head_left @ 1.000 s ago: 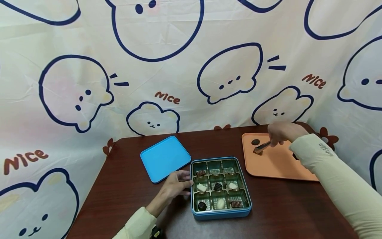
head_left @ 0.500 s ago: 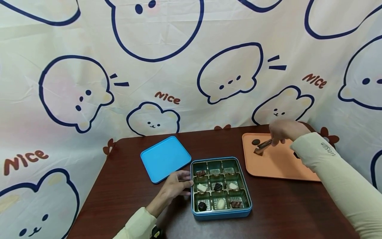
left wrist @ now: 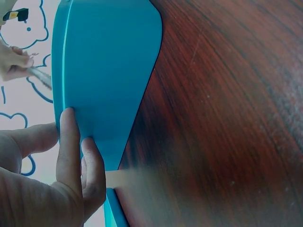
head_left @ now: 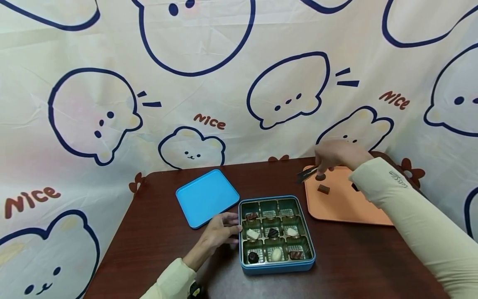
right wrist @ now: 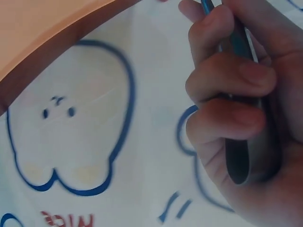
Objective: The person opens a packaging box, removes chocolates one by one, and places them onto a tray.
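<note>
My right hand (head_left: pixel 337 154) grips metal tongs (right wrist: pixel 255 146), its fingers curled round the handle. In the head view the blurred tong tips hang over the orange tray's left edge, apart from the brown square chocolate (head_left: pixel 323 189). A dark oval chocolate (head_left: pixel 320 177) lies on the tray just below the hand. My left hand (head_left: pixel 219 232) rests extended fingers against the left side of the blue tin (head_left: pixel 278 269); the left wrist view shows fingertips on its wall (left wrist: pixel 104 85). Chocolates sit singly in several of the tin's gold compartments, including a white egg-shaped one (head_left: pixel 276 254).
The orange tray (head_left: pixel 343 209) lies at the back right, with another dark piece (head_left: pixel 354 187) partly behind the right sleeve. A flat blue lid (head_left: pixel 207 199) lies left of the tin. A patterned cloth (head_left: pixel 231 95) hangs behind the dark wooden table (head_left: pixel 157 232).
The right hand and tongs have moved left, away from the brown square chocolate, which stays on the tray. The left hand and tin have kept their places.
</note>
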### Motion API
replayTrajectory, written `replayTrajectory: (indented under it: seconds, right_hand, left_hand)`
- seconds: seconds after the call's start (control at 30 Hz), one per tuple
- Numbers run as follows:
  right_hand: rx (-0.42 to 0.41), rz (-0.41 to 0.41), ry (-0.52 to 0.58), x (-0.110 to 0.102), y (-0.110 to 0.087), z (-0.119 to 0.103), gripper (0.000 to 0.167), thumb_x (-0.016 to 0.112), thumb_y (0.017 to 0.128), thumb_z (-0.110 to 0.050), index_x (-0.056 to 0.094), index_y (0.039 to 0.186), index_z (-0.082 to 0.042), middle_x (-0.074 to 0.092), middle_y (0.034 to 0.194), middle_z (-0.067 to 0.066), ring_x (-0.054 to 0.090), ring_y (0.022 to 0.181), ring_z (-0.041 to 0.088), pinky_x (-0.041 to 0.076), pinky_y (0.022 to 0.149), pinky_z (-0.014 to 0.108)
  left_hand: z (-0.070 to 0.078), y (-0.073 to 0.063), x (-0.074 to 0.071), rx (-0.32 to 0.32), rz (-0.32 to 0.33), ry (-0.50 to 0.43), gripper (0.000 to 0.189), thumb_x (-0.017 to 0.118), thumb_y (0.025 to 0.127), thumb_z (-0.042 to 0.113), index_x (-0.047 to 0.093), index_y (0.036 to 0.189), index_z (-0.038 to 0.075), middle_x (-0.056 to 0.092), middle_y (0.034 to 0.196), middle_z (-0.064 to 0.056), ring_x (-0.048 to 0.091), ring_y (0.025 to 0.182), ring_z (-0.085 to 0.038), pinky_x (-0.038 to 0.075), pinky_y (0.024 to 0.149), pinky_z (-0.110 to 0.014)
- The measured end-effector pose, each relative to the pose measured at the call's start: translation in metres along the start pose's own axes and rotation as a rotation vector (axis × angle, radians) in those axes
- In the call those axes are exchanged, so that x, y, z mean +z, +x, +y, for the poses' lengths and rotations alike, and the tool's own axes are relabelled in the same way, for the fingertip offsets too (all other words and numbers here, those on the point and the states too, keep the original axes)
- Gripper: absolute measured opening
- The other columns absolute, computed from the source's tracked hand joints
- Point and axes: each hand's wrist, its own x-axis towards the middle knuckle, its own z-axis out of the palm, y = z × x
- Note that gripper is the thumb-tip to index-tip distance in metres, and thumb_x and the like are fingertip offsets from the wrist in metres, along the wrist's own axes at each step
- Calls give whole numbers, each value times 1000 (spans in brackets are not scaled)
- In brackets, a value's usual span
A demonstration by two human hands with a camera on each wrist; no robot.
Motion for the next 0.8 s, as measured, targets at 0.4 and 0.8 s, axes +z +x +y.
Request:
replayTrajectory:
  seconds: [0.4, 0.8]
  right_hand:
    - [-154, -14, -53, -6, 7, -67, 13, 77, 89, -27, 78, 82, -17, 68, 69, -3, 62, 64, 13, 47, 57, 27]
    - [-251, 3, -140, -3, 12, -115, 14, 80, 86, -31, 80, 90, -17, 69, 75, -6, 64, 60, 7, 56, 61, 25]
  left_hand:
    - [0, 0, 0, -12, 7, 9, 49, 66, 94, 3, 49, 138, -10, 58, 127, -26, 68, 92, -21, 63, 66, -39]
    - [-1, 0, -1, -14, 3, 6, 49, 66, 94, 3, 48, 138, -10, 58, 127, -26, 68, 94, -23, 63, 67, -39]
